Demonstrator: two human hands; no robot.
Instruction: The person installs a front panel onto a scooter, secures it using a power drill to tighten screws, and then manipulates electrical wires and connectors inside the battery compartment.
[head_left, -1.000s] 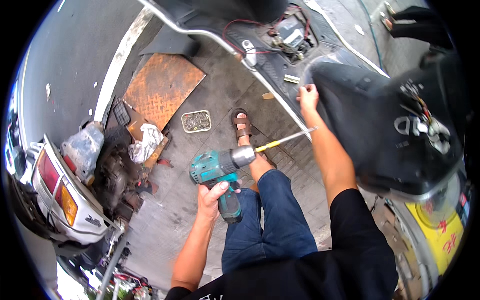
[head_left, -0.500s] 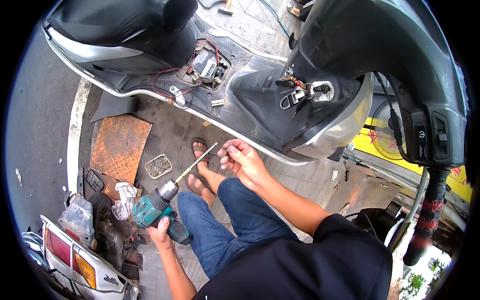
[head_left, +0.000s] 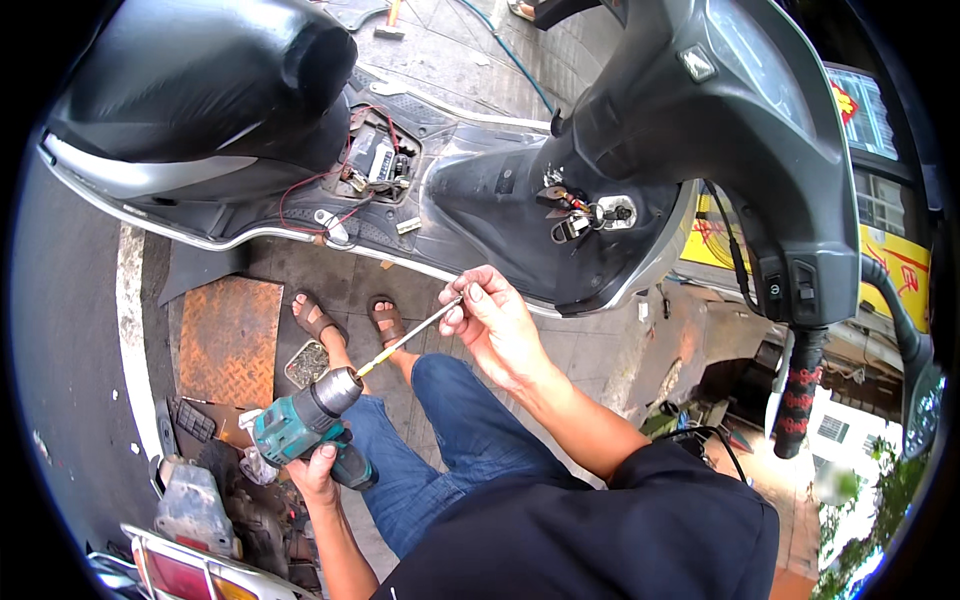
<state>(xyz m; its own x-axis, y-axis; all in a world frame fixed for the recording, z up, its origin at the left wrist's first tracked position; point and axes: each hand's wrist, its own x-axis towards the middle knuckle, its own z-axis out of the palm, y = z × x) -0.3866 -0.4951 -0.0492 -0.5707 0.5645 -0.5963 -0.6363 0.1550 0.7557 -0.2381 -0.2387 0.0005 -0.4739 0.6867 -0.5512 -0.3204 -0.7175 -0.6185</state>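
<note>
Both engaged: left grip [head_left: 317,477] curled round plastic drill [head_left: 290,430]; right grip [head_left: 498,330], ahead of it, pinching slender metal bit [head_left: 412,336].

Hammer [head_left: 389,32] lies on grey paving [head_left: 455,85] at the top, near a blue-green hose [head_left: 508,56]. Left: rusty diamond-pattern plate [head_left: 230,335], black sheet [head_left: 200,270] by its upper edge, white painted line [head_left: 132,300] along the asphalt [head_left: 75,350]. Lower left: white rag [head_left: 256,468] (partly hidden), red tail light [head_left: 178,577] near bottom edge.

Bright daylight, glare on black seat [head_left: 215,85], fisheye-bent edges, black corners
</note>
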